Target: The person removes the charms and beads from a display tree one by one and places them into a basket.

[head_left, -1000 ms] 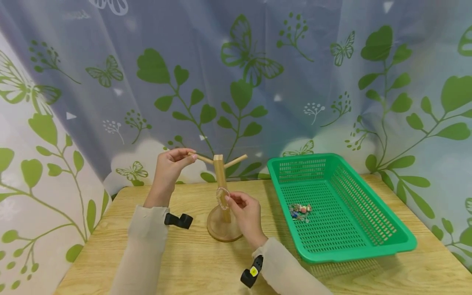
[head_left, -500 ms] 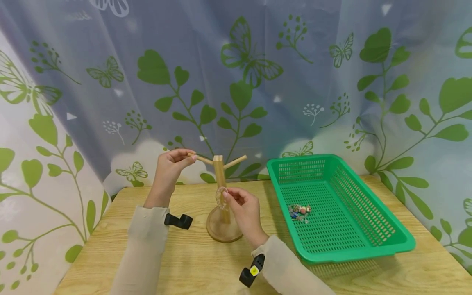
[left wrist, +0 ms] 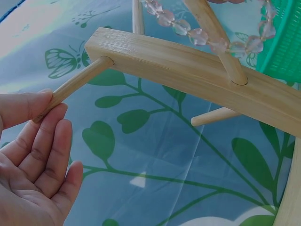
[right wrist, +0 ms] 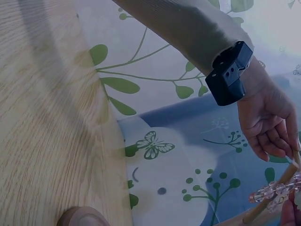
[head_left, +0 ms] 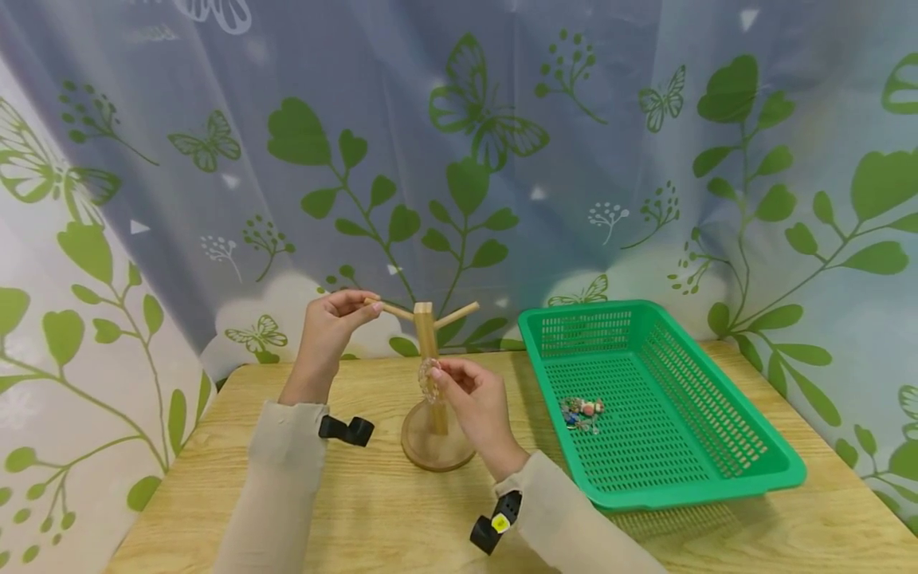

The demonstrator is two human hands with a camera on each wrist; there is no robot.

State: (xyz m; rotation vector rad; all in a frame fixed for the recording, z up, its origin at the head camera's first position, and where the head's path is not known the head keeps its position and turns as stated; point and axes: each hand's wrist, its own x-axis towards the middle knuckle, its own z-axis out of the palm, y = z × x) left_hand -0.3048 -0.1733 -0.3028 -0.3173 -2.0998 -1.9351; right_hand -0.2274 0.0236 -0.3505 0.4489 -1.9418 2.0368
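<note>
A wooden jewelry stand (head_left: 425,333) with a round base and several angled pegs stands upright on the table. With thumb and fingers, my left hand (head_left: 331,323) pinches the tip of its upper left peg (left wrist: 77,84). My right hand (head_left: 479,408) holds a bracelet of clear pinkish beads (left wrist: 197,36) between thumb and fingertips, in front of the post. In the left wrist view the bead loop overlaps a peg (left wrist: 230,68) that juts from the post. Only the right fingertips show at the bracelet (right wrist: 268,194) in the right wrist view.
A green perforated plastic basket (head_left: 717,496) stands on the wooden table (head_left: 358,510) to the right. Inside it lies a small pile of colourful jewelry (head_left: 584,413). Behind the table hangs a curtain (head_left: 402,119) printed with leaves and butterflies.
My right hand has shifted slightly left and up with the bracelet, bringing it more in front of the post. The left hand keeps its pinch on the peg.
</note>
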